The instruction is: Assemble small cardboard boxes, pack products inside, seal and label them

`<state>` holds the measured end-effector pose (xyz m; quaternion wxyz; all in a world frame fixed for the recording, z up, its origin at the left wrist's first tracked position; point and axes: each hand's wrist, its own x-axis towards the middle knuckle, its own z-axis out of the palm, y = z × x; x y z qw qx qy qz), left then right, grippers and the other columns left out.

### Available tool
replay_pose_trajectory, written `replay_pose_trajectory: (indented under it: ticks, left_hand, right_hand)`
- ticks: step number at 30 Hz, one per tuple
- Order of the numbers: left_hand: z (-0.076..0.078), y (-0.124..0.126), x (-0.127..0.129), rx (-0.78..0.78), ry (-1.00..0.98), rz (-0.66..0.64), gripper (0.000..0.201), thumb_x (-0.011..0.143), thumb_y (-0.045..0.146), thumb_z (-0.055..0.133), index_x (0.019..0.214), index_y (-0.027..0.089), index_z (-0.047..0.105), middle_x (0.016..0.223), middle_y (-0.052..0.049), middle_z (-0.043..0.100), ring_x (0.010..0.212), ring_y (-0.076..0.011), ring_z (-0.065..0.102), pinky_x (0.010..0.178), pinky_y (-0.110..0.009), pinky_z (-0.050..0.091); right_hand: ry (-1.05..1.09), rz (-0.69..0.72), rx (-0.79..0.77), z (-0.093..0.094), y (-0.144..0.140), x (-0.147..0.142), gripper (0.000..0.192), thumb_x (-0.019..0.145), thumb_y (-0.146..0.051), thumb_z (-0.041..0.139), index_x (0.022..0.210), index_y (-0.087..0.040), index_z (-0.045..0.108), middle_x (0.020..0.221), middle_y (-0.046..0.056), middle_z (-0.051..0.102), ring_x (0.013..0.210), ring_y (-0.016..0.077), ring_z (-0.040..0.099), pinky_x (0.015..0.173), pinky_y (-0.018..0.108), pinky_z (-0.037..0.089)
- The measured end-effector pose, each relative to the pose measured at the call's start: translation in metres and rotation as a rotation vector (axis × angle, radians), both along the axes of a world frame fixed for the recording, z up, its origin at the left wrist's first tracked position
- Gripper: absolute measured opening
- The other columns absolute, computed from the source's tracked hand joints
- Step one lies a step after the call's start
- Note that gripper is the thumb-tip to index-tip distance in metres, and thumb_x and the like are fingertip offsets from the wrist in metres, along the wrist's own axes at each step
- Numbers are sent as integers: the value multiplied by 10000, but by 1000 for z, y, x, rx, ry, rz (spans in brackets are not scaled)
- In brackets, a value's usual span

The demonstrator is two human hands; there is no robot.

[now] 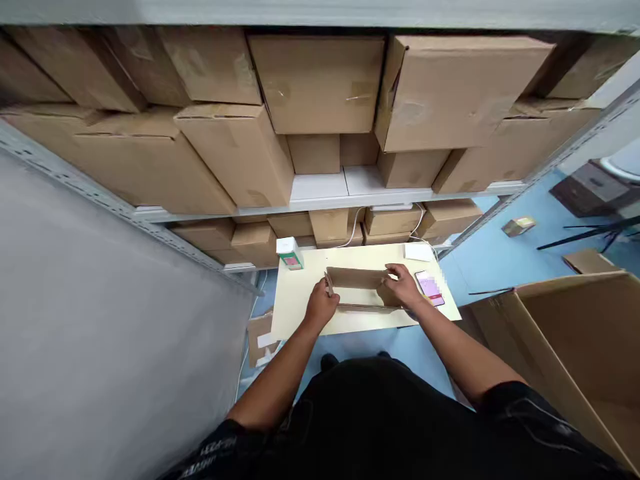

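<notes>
Two hands are working on one small cardboard box (361,288), which is lying on the pale board (300,293) in front of me, low down near the blue floor (500,257). My left hand (321,307) is closing around the left end of the box, fingers curled on the flap, and I may be pinching something thin there too, though I cannot tell what it is. My right hand (404,285) is gripping the right end, thumb and fingers pressing the side panel. I am judging the box to be light and empty, with thin walls that are likely to buckle if squeezed mid-panel, so the folded edges and corners are looking like the safest places to hold. The surface seems dry and matt, not slippery. A phone (430,288) is lying just beside my right hand, a green and white carton (290,253) is standing at the board's far left corner, and stacked boxes (315,83) are filling the shelves (350,197) ahead
</notes>
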<state>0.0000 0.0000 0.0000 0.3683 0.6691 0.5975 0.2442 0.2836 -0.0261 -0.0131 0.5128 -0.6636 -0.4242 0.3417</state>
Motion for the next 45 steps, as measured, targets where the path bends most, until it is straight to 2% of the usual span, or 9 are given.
replay_pose_trajectory:
  ticks: [7, 12, 17, 20, 25, 33, 38, 43, 45]
  left_hand:
    - [-9, 15, 17, 27, -61, 37, 496, 786, 121, 624, 1276, 184, 590, 1203, -98, 659, 860, -182, 651, 840, -341, 549]
    - [-10, 10, 21, 1, -121, 115, 628, 755, 107, 623, 1371, 193, 531, 1314, -100, 639, 954, -194, 655, 816, -332, 570]
    - [-17, 12, 12, 39, -75, 76, 668, 766, 116, 619, 1421, 219, 542, 1308, -92, 649, 1084, -227, 653, 884, -364, 579]
    - [-16, 16, 7, 40, -45, 12, 675, 765, 102, 605, 1429, 210, 546, 1322, -97, 636, 1074, -219, 660, 885, -363, 591]
    - [-11, 22, -6, 32, -67, -197, 719, 766, 106, 612, 1469, 241, 536, 1483, -96, 525, 1240, -240, 608, 813, -305, 623]
    - [-20, 19, -24, 157, 111, -467, 723, 795, 398, 820, 1467, 292, 576, 1558, -90, 479, 1435, -318, 460, 1200, -490, 419]
    - [-21, 14, -33, 174, 79, -558, 467, 1007, 443, 550, 1436, 269, 608, 1617, -91, 433, 1497, -284, 396, 1233, -486, 358]
    - [-24, 5, -47, 62, 81, -667, 880, 829, 632, 738, 1574, 278, 432, 1724, -95, 188, 1562, -333, 268, 1238, -502, 337]
    - [-26, 1, -45, 75, 104, -620, 852, 805, 603, 776, 1537, 277, 488, 1715, -93, 226, 1549, -331, 302, 1233, -501, 352]
  right_hand:
    - [61, -38, -38, -20, -40, 15, 144, 788, -341, 592, 703, -228, 565, 697, -10, 571, 707, 190, 547, 672, 312, 461]
    - [18, 293, 26, -14, -65, 22, 148, 862, -314, 606, 939, -231, 702, 1132, 86, 693, 1024, 257, 646, 832, 378, 542]
    - [-112, 463, 25, -14, -64, 27, 463, 861, -310, 643, 1322, -275, 643, 1453, 110, 562, 1344, 304, 525, 993, 463, 541]
    - [-206, 414, -61, -15, -52, 28, 572, 820, -377, 715, 1369, -285, 583, 1452, 111, 523, 1293, 311, 545, 883, 442, 593]
    - [-229, 322, -105, -15, -35, 25, 395, 801, -487, 753, 1105, -257, 647, 1194, 89, 577, 1000, 255, 619, 713, 382, 610]
    - [-484, 552, -40, -16, -30, 31, 394, 1005, -497, 523, 1253, -262, 720, 1371, 118, 594, 1306, 313, 565, 1132, 527, 476]
    - [-613, 803, 30, -15, -40, 56, 569, 1026, -535, 476, 1538, -287, 490, 1614, 101, 434, 1490, 320, 404, 1214, 544, 380]
    - [-721, 957, 58, -18, -50, 72, 968, 858, -680, 681, 1630, -232, 307, 1700, 143, 253, 1535, 359, 325, 1212, 555, 375]
    - [-714, 900, 59, -21, -51, 68, 812, 900, -628, 656, 1573, -235, 427, 1667, 136, 341, 1513, 346, 371, 1205, 550, 389]
